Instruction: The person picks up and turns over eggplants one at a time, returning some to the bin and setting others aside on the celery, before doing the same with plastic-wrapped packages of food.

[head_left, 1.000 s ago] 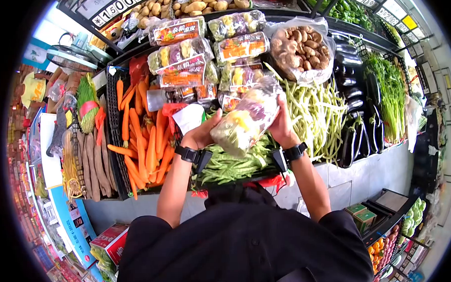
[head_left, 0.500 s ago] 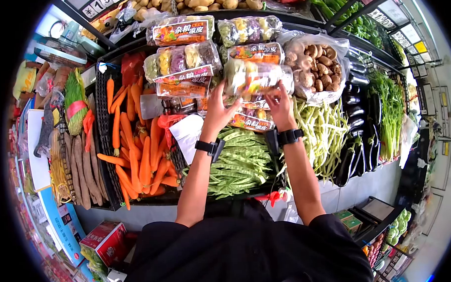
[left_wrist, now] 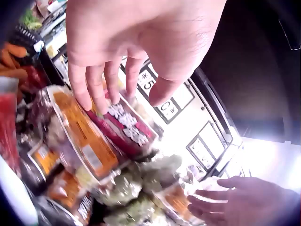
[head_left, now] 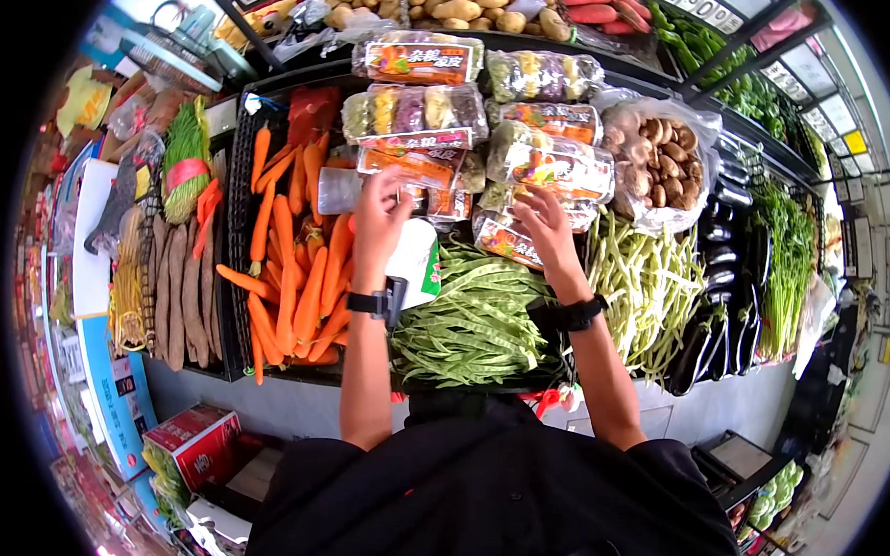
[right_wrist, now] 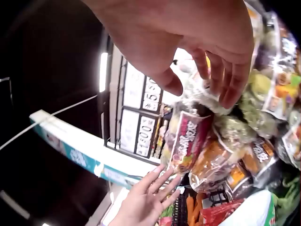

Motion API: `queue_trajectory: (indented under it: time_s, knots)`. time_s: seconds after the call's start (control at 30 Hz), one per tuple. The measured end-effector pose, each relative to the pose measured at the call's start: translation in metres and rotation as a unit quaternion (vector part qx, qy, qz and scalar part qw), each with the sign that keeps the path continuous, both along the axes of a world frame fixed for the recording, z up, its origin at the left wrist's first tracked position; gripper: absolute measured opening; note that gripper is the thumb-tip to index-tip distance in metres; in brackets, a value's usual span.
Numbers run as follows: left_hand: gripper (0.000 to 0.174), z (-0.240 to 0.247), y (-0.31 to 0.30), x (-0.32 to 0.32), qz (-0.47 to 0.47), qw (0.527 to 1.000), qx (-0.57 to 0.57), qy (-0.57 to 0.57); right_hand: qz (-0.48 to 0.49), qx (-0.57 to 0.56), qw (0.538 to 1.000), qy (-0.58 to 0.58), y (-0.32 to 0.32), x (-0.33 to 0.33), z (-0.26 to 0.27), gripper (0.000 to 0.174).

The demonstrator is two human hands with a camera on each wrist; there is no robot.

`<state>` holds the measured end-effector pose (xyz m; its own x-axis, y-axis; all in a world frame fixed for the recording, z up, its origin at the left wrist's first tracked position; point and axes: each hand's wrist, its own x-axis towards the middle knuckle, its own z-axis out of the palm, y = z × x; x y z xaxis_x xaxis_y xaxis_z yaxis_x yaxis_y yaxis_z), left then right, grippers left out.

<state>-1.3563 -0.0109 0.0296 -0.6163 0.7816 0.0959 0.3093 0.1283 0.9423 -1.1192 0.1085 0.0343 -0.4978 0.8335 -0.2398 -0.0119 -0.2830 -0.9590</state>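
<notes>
Both hands are free of any object. My left hand (head_left: pixel 377 226) hovers by the front of the left stack, its fingertips close to an orange-labelled pack (head_left: pixel 410 167). In the left wrist view its fingers hang loosely bent over a pack with a magenta label (left_wrist: pixel 122 134). My right hand (head_left: pixel 546 230) is in front of the right stack, thumb and fingers apart. Just beyond it, a clear plastic-wrapped pack of colourful rolls (head_left: pixel 551 162) lies on top of other packs. Another wrapped pack (head_left: pixel 415 114) tops the left stack.
Left of the packs lie carrots (head_left: pixel 288 274), with a white bag (head_left: pixel 415 259) beside them. Flat green beans (head_left: pixel 471 321) fill the front. To the right are a bag of mushrooms (head_left: pixel 664 162), pale long beans (head_left: pixel 646 291) and eggplants (head_left: pixel 715 278). Potatoes (head_left: pixel 470 8) sit behind.
The pack that both hands held over the green beans went forward onto the right stack, and the hands let go. They have since moved apart, the left hand toward the left stack.
</notes>
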Motion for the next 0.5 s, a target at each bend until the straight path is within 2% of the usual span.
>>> queue_trajectory:
  time_s: [0.07, 0.1, 0.13, 0.17, 0.23, 0.27, 0.3, 0.37, 0.4, 0.5]
  knots:
    - [0.045, 0.008, -0.008, -0.038, 0.058, 0.995, -0.011, 0.085, 0.07, 0.155, 0.984, -0.051, 0.013, -0.035, 0.024, 0.045]
    - [0.048, 0.006, -0.009, -0.057, 0.069, 0.995, 0.007, 0.075, 0.066, 0.187, 0.98, -0.026, 0.022, -0.053, 0.029, 0.042]
    - [0.051, 0.005, -0.008, -0.074, 0.067, 0.995, 0.007, 0.075, 0.079, 0.256, 0.961, -0.076, 0.034, -0.069, 0.036, 0.043]
    - [0.054, 0.0, -0.006, -0.091, 0.063, 0.995, 0.006, 0.075, 0.092, 0.322, 0.934, -0.125, 0.045, -0.083, 0.043, 0.043]
    - [0.061, -0.022, 0.002, -0.12, 0.021, 0.991, -0.05, 0.123, 0.069, 0.5, 0.84, -0.199, 0.057, -0.106, 0.055, 0.047]
    - [0.068, -0.033, 0.009, -0.127, 0.017, 0.986, -0.112, 0.119, 0.073, 0.558, 0.798, -0.216, 0.064, -0.116, 0.052, 0.055]
    - [0.07, -0.039, 0.016, -0.133, -0.023, 0.985, -0.117, 0.121, 0.109, 0.587, 0.759, -0.257, 0.072, -0.122, 0.048, 0.073]
    - [0.075, -0.051, 0.029, -0.144, -0.107, 0.978, -0.126, 0.124, 0.14, 0.632, 0.697, -0.31, 0.084, -0.133, 0.038, 0.089]
    - [0.082, -0.056, 0.037, -0.148, -0.132, 0.975, -0.12, 0.129, 0.159, 0.624, 0.693, -0.323, 0.093, -0.139, 0.033, 0.099]
    - [0.078, -0.069, 0.053, -0.151, -0.148, 0.963, -0.049, 0.222, 0.197, 0.621, 0.677, -0.341, 0.113, -0.159, 0.018, 0.105]
